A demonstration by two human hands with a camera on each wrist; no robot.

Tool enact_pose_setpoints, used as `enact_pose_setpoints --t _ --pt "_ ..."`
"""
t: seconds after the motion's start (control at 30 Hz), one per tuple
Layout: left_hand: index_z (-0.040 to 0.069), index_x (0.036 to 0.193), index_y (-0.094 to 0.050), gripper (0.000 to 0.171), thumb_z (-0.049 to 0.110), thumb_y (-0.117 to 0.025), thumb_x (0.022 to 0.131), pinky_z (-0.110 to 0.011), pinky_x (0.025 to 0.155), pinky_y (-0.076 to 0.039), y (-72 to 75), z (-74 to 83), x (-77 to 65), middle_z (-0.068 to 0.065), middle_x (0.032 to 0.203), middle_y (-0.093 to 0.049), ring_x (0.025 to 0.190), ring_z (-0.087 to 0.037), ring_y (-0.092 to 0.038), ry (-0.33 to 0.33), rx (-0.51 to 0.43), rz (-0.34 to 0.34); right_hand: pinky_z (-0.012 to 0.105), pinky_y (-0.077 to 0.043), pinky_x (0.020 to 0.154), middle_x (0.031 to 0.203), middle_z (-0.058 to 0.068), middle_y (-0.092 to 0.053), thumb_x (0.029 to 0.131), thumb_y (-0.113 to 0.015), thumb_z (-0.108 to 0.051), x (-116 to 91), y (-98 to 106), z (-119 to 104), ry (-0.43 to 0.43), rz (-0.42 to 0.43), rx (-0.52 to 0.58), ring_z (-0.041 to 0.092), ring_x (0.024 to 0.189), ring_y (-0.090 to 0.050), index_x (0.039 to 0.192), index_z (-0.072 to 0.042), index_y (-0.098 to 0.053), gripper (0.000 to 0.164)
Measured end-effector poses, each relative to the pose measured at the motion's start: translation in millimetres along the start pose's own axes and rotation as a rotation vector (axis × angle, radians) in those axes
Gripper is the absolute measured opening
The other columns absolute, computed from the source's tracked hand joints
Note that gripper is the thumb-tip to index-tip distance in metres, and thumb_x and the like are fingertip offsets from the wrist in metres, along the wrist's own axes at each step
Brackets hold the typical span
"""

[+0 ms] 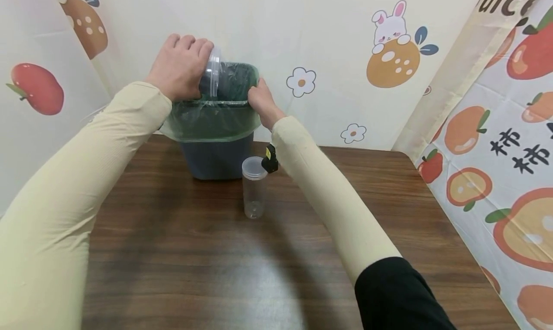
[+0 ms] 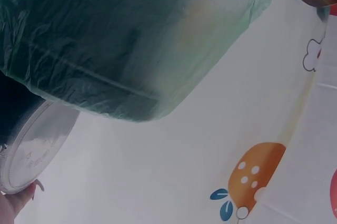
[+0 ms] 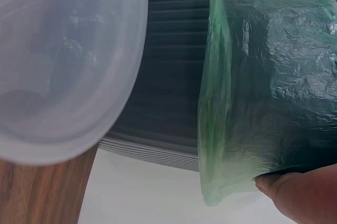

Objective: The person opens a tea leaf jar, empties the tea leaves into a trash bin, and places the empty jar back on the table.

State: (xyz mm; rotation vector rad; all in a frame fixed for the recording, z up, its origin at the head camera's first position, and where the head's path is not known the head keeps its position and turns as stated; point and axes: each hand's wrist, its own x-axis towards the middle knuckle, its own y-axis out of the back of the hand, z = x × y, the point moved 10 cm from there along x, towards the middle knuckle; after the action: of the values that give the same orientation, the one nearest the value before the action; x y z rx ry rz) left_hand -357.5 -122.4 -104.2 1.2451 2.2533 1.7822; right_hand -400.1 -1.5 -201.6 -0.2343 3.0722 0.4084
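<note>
A dark blue-grey trash bin [image 1: 216, 159] stands against the back wall, with a green trash bag [image 1: 211, 123] folded over its rim. My left hand [image 1: 181, 68] grips a clear round plastic container [image 1: 211, 73] tilted at the bin's mouth; in the left wrist view the flat round end of this container [image 2: 39, 148] shows below the bag. On the bin's right side, my right hand [image 1: 264, 104] holds the bagged rim. Its thumb presses on the green bag [image 3: 263, 87] in the right wrist view. The bin's inside is mostly hidden.
In front of the bin a clear plastic jar [image 1: 254, 190] with a whitish lid stands upright on the brown wooden table [image 1: 207, 262], close below my right wrist. Printed cloth [image 1: 332, 42] covers the back and sides. A small black device [image 1: 270, 159] sits at my right wrist.
</note>
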Motion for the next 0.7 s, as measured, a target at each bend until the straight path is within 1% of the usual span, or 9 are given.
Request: enact_pose_setpoints --t 0.33,0.47,0.6,0.7 --pt "-0.010 0.121 -0.036 0.085 0.010 -0.085 0.055 -0.059 0.095 -0.030 -1.4 0.2 -2.6 -0.031 0.118 -0.046 0.109 -0.049 -0.042 -0.017 0.008 -0.005 0.030 -0.029 0.107 0.151 0.003 -0.029 0.101 -0.023 -0.011 -0.1 -1.2 0.3 0.001 -0.004 0.001 0.012 0.136 -0.029 0.152 -0.014 -0.017 0.051" --pt "-0.010 0.121 -0.037 0.081 0.007 -0.083 0.055 -0.059 0.095 -0.030 -0.6 1.0 -3.9 -0.030 0.117 -0.046 0.109 -0.049 -0.043 -0.029 0.021 0.008 0.030 -0.028 0.107 0.153 0.002 -0.026 0.102 -0.023 -0.013 0.7 -0.3 0.5 -0.002 0.001 0.002 0.012 0.137 -0.027 0.152 -0.015 -0.015 0.051" --pt "-0.010 0.121 -0.038 0.079 0.004 -0.081 0.057 -0.060 0.097 -0.030 -0.9 1.5 -4.0 -0.030 0.117 -0.046 0.109 -0.048 -0.043 -0.032 0.036 0.012 0.030 -0.029 0.107 0.151 0.003 -0.029 0.103 -0.024 -0.013 1.2 0.5 0.1 0.002 0.011 -0.003 0.012 0.136 -0.029 0.152 -0.014 -0.017 0.050" --pt "-0.010 0.122 -0.037 0.081 0.005 -0.082 0.056 -0.060 0.098 -0.029 -1.6 1.3 -3.7 -0.030 0.117 -0.046 0.110 -0.048 -0.042 -0.028 0.037 0.011 0.030 -0.030 0.106 0.151 0.004 -0.030 0.103 -0.024 -0.013 1.6 0.2 0.1 0.006 0.013 -0.004 0.013 0.135 -0.030 0.151 -0.013 -0.018 0.049"
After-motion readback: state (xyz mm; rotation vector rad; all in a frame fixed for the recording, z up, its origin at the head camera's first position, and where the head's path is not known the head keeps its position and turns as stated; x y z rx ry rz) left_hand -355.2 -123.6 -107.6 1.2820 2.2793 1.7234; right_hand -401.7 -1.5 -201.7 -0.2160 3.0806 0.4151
